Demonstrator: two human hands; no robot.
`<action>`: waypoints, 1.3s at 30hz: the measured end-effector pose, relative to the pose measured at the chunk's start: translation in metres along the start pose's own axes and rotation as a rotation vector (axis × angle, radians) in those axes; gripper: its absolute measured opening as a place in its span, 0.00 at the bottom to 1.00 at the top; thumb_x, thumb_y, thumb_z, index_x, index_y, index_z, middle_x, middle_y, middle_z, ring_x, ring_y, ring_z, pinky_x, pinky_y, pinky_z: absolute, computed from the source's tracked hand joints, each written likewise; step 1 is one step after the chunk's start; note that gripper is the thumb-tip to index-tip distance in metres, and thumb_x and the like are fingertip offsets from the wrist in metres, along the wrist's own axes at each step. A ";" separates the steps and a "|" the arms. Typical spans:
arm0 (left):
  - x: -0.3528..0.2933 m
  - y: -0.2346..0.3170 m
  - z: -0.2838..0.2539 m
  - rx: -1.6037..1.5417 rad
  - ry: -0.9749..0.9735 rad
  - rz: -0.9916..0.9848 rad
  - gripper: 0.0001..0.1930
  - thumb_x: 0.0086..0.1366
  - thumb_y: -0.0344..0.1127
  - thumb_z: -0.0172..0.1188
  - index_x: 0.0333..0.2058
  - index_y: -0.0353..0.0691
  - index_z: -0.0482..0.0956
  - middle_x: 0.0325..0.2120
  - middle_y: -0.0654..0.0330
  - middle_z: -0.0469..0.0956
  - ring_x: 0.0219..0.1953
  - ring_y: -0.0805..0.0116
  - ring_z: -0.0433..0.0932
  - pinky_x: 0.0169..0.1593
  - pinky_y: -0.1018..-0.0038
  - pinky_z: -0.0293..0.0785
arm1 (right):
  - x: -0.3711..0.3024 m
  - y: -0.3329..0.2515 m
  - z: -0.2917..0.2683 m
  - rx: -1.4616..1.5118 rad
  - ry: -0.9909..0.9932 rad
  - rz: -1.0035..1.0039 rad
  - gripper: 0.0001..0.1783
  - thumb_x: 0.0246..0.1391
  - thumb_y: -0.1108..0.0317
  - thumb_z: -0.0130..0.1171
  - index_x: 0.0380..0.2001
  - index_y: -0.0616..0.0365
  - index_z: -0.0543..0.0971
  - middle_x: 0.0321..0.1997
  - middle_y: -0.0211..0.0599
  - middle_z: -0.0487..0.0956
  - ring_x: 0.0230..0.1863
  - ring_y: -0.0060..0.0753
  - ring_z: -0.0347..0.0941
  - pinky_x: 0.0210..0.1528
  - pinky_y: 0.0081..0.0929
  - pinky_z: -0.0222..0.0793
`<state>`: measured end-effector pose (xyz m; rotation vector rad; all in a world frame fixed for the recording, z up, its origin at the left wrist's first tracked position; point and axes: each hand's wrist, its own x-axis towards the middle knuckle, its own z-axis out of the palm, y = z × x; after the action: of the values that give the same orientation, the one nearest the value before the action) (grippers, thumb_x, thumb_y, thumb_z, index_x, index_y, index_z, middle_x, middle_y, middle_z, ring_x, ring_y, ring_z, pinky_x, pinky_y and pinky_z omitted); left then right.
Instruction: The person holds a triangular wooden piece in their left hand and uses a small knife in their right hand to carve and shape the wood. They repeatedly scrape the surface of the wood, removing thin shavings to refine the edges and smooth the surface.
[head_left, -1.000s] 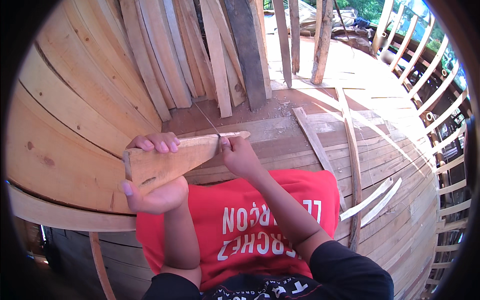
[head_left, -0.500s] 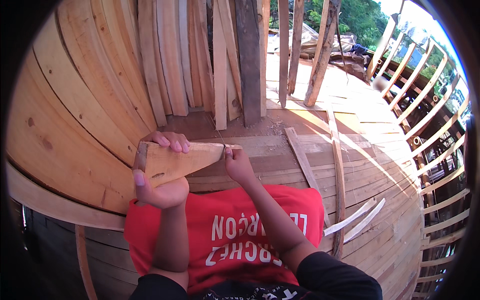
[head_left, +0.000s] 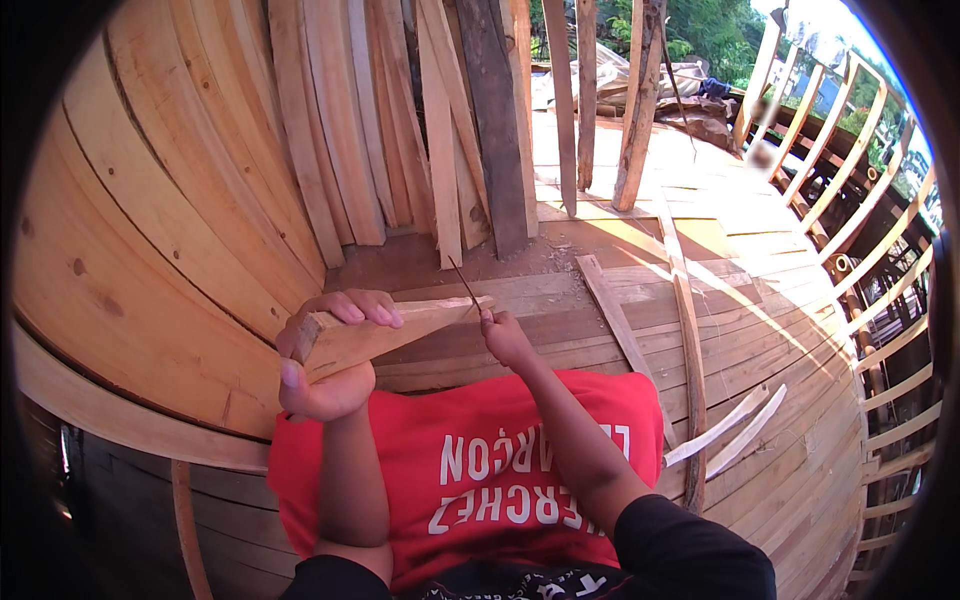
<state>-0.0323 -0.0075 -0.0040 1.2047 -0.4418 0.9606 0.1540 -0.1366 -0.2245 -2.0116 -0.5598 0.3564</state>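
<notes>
The wooden wedge (head_left: 385,345) is held above the plank floor (head_left: 790,400), toward its left edge. It looks stiff, fairly light and hardly slippery, its thin tip the likeliest part to chip — best held by the thick end, where the left hand (head_left: 340,392) wraps its grip. Its long axis runs crosswise, tip pointing right — there the right hand (head_left: 510,340) pinches a thin dark rod (head_left: 463,280).

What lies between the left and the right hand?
In the head view, a tapered wooden piece stretches from the left hand towards the right hand.
</notes>
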 end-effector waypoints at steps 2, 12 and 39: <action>-0.006 0.007 -0.006 0.065 -0.004 0.013 0.33 0.58 0.65 0.43 0.36 0.35 0.71 0.27 0.48 0.74 0.29 0.54 0.73 0.36 0.60 0.67 | -0.023 -0.062 -0.011 -0.040 -0.058 -0.011 0.26 0.67 0.58 0.43 0.21 0.68 0.70 0.15 0.47 0.69 0.19 0.37 0.63 0.28 0.41 0.62; 0.006 0.008 -0.012 0.028 -0.186 -0.013 0.32 0.59 0.63 0.43 0.38 0.35 0.74 0.28 0.50 0.75 0.34 0.52 0.75 0.45 0.54 0.70 | -0.005 -0.007 -0.014 -0.017 -0.151 0.220 0.29 0.64 0.51 0.42 0.36 0.71 0.79 0.42 0.66 0.78 0.51 0.65 0.73 0.55 0.47 0.65; 0.005 0.010 0.002 -0.023 0.611 0.137 0.16 0.60 0.47 0.42 0.18 0.46 0.63 0.09 0.65 0.60 0.11 0.73 0.57 0.20 0.76 0.58 | -0.036 -0.038 -0.016 -0.159 0.056 0.224 0.33 0.65 0.54 0.32 0.28 0.72 0.79 0.32 0.66 0.78 0.41 0.69 0.75 0.50 0.54 0.69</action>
<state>-0.0371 -0.0071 0.0057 0.8094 -0.0451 1.3742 0.1224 -0.1517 -0.1829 -2.2376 -0.3368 0.3997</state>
